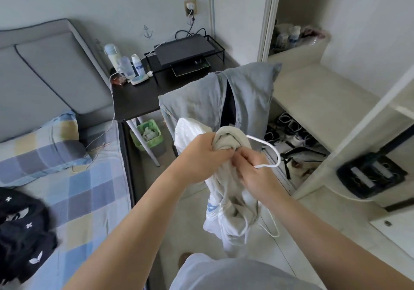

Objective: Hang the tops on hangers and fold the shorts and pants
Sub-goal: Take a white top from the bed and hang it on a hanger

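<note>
1. From my remote seat I see both hands raised in front of the body, meeting at one garment - a pale grey cloth top (233, 209) that hangs down from them above the light floor.
2. The left hand (201, 153) is clenched around the bunched upper part of the top, with the fingers curled deep into the fabric.
3. The right hand (253, 168) is touching the left one. Its fingers are curled and grasp the fabric just where the hook of a thin white hanger (272, 153) comes out. I cannot tell if they also pinch the hanger itself.
4. The hook curves out to the right of the hands, and another white loop shows low beside the hanging cloth.
5. Behind the hands, a blue-grey garment (192, 103) is draped over something upright - the support is mostly hidden.
6. At the left, a black garment with small white marks (20, 224) lies on the checked blue and yellow bed sheet (89, 195).
7. A black desk (139, 94) stands beyond the bed, with a green bin (147, 135) under it.
</note>
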### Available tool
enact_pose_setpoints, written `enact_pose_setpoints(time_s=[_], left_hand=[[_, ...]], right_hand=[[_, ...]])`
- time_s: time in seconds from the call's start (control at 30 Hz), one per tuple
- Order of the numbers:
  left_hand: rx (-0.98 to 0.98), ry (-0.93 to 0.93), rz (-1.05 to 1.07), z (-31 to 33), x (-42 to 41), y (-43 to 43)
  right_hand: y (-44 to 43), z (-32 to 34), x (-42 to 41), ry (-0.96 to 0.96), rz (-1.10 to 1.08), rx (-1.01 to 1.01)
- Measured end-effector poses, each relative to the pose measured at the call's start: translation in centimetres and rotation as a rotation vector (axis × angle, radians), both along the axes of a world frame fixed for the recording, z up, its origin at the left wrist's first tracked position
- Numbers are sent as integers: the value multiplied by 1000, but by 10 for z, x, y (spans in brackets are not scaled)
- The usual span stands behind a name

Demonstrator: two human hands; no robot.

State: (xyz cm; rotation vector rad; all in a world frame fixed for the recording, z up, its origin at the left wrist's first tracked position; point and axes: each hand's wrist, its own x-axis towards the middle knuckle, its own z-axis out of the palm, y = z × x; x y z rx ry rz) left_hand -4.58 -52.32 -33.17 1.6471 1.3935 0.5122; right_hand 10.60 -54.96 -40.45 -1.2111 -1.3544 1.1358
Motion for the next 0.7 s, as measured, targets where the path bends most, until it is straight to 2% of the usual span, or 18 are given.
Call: enact_pose_setpoints(time_s=[0.07, 0.1, 0.2, 0.23, 0.3, 0.4, 0.57, 0.7], left_hand=[[11, 43, -71, -3, 6, -3], [79, 130, -109, -3, 8, -5], [562, 583, -206, -10, 0, -6], [654, 633, -233, -8, -3, -4], [677, 581, -355, -6, -10, 6], [664, 523, -477, -9, -9, 13], [693, 488, -412, -26, 9, -9], [561, 355, -365, -38, 11, -12]], right_hand=[[-4, -1, 4, 31, -1, -28], [-6, -1, 8, 44, -6, -35], [-10, 1, 23, 68, 4, -42], [-10, 3, 28, 102, 19, -50], [-9, 6, 36, 164, 45, -56], [-6, 13, 42, 130, 54, -5], [-1, 16, 43, 71, 8, 26], [-3, 17, 48, -65, 4, 69]])
